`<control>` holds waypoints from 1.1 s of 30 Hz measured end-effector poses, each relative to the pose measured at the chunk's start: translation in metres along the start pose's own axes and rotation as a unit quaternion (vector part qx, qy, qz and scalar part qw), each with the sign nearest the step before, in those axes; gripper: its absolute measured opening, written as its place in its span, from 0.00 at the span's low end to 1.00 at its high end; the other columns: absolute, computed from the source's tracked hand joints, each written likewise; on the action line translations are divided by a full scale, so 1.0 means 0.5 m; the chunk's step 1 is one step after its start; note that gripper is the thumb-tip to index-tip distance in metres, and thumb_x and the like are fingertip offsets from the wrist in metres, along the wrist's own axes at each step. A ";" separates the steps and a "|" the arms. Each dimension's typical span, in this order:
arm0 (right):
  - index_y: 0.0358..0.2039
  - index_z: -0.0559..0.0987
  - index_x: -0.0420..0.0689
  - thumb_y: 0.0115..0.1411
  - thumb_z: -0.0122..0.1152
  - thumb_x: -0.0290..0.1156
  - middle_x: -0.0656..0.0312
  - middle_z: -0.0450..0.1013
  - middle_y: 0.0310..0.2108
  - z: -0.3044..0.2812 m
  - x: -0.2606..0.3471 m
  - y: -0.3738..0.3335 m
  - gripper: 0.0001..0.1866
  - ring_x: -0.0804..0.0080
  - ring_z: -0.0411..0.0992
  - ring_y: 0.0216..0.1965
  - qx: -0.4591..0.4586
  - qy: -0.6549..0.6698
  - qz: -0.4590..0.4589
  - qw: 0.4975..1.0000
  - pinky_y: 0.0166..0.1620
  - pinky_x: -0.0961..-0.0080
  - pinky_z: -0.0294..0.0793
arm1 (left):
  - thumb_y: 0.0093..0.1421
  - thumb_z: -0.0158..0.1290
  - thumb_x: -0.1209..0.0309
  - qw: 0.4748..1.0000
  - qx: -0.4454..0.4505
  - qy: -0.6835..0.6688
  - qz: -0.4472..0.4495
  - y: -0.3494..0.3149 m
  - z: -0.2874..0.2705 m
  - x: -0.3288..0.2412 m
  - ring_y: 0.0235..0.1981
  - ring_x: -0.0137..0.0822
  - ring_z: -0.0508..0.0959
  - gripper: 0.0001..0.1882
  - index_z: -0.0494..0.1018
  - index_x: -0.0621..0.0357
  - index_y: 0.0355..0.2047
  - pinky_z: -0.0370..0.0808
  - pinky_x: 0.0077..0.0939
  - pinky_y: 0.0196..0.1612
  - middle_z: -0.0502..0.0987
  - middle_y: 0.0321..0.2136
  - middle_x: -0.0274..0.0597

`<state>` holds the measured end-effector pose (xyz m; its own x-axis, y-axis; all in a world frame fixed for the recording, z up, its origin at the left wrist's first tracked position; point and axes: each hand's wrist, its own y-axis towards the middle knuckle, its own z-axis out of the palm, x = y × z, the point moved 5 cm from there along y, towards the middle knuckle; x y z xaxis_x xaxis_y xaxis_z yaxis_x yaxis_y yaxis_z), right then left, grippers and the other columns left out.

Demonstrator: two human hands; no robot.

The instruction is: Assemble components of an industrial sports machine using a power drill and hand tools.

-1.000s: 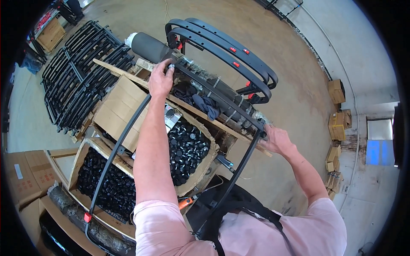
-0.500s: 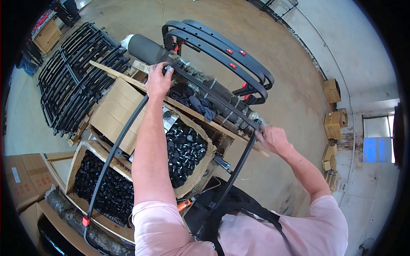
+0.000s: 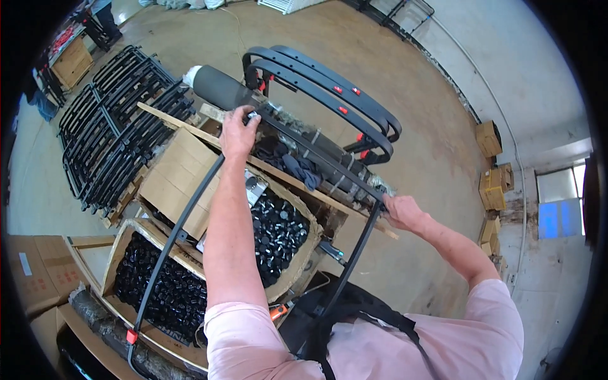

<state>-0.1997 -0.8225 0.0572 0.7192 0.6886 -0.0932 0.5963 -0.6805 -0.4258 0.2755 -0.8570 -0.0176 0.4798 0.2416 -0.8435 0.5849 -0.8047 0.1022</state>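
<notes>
A black metal tube frame lies across my work area, its long crossbar running from far left to right and two side bars coming back toward me. My left hand is closed round the far left corner. A small shiny-ended piece shows at its thumb and fingertips; its kind is unclear. At the right corner, my right hand is closed on the bar's end, its fingertips partly hidden. Beneath the frame stand a box of black knobs with silver studs and a box of glossy black parts.
Curved black tubes with red clips stand beyond the crossbar. Stacked black frames lie at the far left. A padded roller, dark cloth and wooden slat are close by. An orange-handled tool lies near my body.
The view has tilted slightly, so most things sit lower in it. My right hand, blurred by motion before, is now sharper at the same corner. My left hand keeps its place on the frame.
</notes>
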 end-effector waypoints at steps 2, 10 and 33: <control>0.29 0.80 0.38 0.60 0.62 0.42 0.43 0.80 0.29 0.006 -0.016 0.007 0.17 0.43 0.81 0.34 0.038 -0.003 0.039 0.999 0.35 0.49 0.79 | 0.64 0.61 0.59 1.000 -0.003 0.008 0.020 -0.003 -0.001 0.005 0.55 0.47 0.78 0.16 0.81 0.39 0.52 0.75 0.44 0.56 0.78 0.50 0.39; 0.25 0.83 0.38 0.68 0.54 0.52 0.43 0.79 0.25 0.013 -0.001 0.005 0.29 0.43 0.81 0.30 -0.057 0.025 0.046 0.997 0.38 0.49 0.80 | 0.64 0.60 0.57 0.994 0.051 0.090 0.043 0.007 -0.001 -0.050 0.54 0.58 0.79 0.36 0.64 0.53 0.69 0.75 0.48 0.58 0.81 0.50 0.60; 0.27 0.82 0.36 0.65 0.58 0.52 0.43 0.80 0.26 -0.025 -0.005 -0.006 0.28 0.43 0.81 0.32 -0.036 0.038 0.093 0.994 0.39 0.49 0.79 | 0.63 0.61 0.57 0.871 0.140 0.411 0.232 0.041 -0.007 -0.111 0.53 0.49 0.80 0.23 0.74 0.60 0.50 0.78 0.45 0.55 0.78 0.50 0.52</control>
<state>-0.1988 -0.8255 0.0696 0.8424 0.5305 -0.0950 0.4728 -0.8121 -0.3421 0.2632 -0.8852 0.0334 0.9950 0.0689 -0.0718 0.0761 -0.9918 0.1026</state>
